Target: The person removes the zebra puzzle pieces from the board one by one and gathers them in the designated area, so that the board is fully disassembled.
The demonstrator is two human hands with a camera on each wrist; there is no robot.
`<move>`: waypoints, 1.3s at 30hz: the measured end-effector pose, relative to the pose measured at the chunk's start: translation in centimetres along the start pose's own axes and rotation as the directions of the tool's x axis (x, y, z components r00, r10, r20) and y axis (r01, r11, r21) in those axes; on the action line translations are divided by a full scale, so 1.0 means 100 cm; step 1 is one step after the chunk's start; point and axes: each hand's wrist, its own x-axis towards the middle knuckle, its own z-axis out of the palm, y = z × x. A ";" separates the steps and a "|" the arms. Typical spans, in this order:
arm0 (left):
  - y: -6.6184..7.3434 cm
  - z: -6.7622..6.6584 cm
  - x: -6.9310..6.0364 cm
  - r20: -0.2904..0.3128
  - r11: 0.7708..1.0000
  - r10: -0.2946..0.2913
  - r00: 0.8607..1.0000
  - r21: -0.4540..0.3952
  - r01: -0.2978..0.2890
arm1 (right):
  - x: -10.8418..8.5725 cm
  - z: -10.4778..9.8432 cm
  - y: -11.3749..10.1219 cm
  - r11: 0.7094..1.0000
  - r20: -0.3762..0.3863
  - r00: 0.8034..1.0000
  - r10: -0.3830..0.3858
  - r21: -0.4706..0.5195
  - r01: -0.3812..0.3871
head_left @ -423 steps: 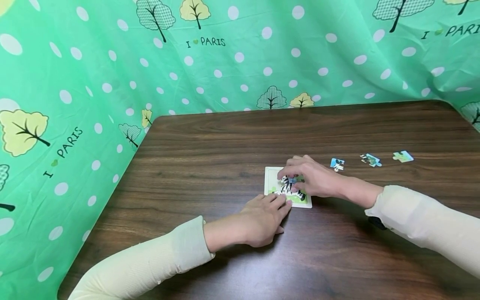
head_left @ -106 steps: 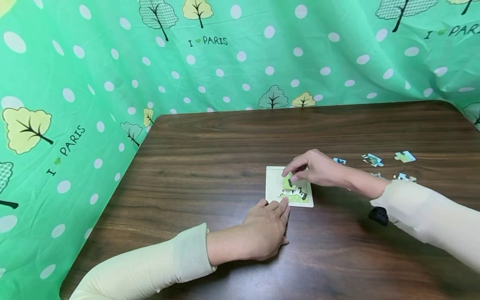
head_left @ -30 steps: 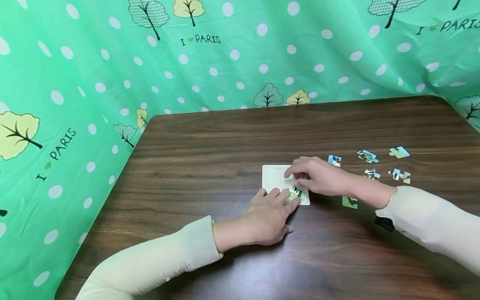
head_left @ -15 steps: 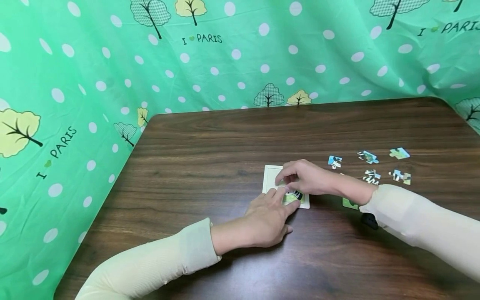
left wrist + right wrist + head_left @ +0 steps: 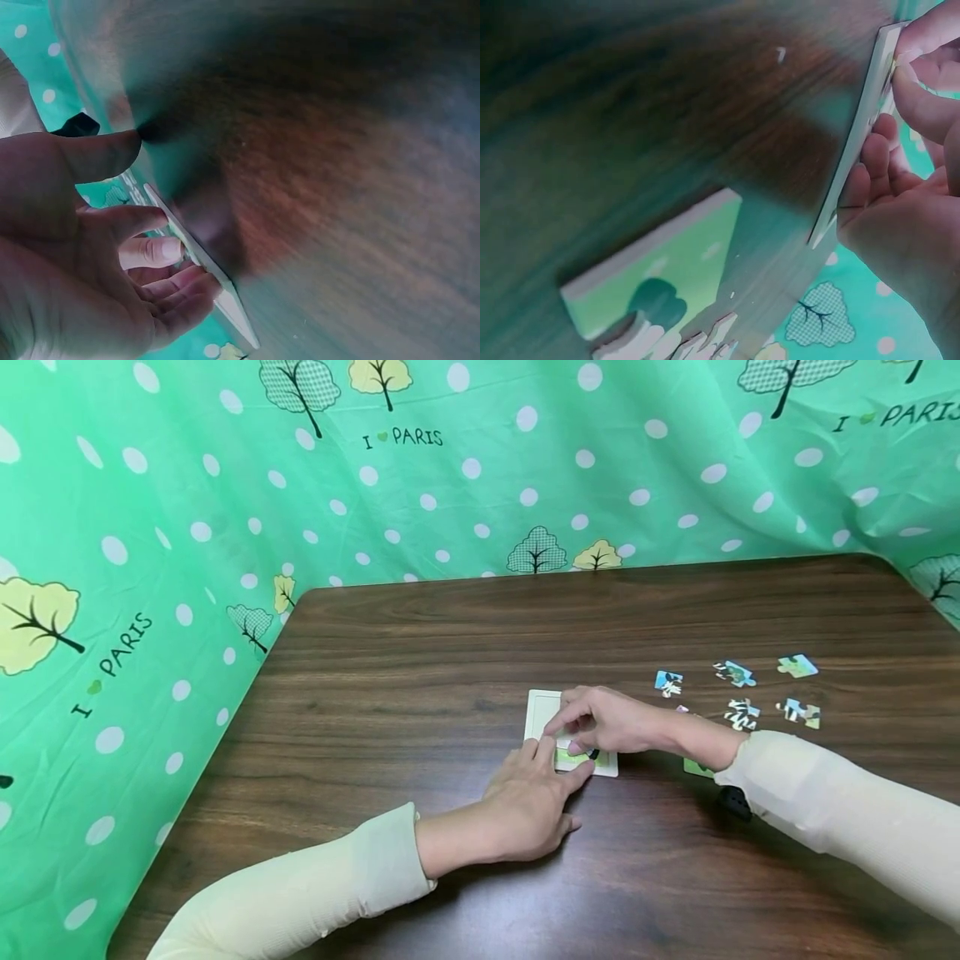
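Observation:
A white square puzzle board (image 5: 541, 710) lies on the table under both hands. My left hand (image 5: 525, 806) rests its outstretched fingertips on the board's near left part. Over the right side reaches my right hand (image 5: 618, 718), its thumb and forefinger pinching a puzzle piece at the board, mostly covered by the fingers. In the right wrist view these fingertips meet just above the board (image 5: 847, 161). A green strip of puzzle picture (image 5: 573, 761) shows along the near edge, while the exposed far left of the board is bare white.
Several loose zebra-picture pieces (image 5: 742, 714) lie right of the board, among them a blue one (image 5: 669, 683) and a green one (image 5: 797, 666). Another green piece (image 5: 697, 767) is partly under the right forearm. A green dotted curtain (image 5: 480, 485) hangs behind the dark wooden table (image 5: 420, 652).
Over the longer span, pieces have left the board and more lie at the right. In the last second my right hand has moved left and nearer my left hand, which stays almost still.

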 end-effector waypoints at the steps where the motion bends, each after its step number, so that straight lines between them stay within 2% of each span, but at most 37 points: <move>1: 0.000 0.000 0.000 0.008 1.000 -0.011 1.000 0.008 0.011 | 0.000 0.000 0.000 1.000 0.003 1.000 0.002 -0.002 -0.002; 7: 0.000 -0.002 0.002 0.053 0.996 -0.054 0.997 0.074 0.050 | 0.000 0.000 -0.001 0.999 0.018 0.999 -0.033 -0.041 0.034; 13: -0.002 -0.006 0.003 0.082 0.998 -0.042 0.996 0.050 0.038 | 0.003 -0.001 -0.003 0.994 0.039 0.998 -0.044 -0.095 0.048; 25: -0.002 -0.006 0.004 0.075 0.998 -0.030 0.997 0.050 0.026 | 0.007 -0.001 -0.002 0.998 0.020 1.000 0.022 0.064 -0.023; 39: -0.002 -0.008 0.005 0.086 0.999 -0.020 0.996 0.038 0.017 | 0.008 0.001 -0.006 0.995 -0.065 0.998 0.026 0.099 -0.020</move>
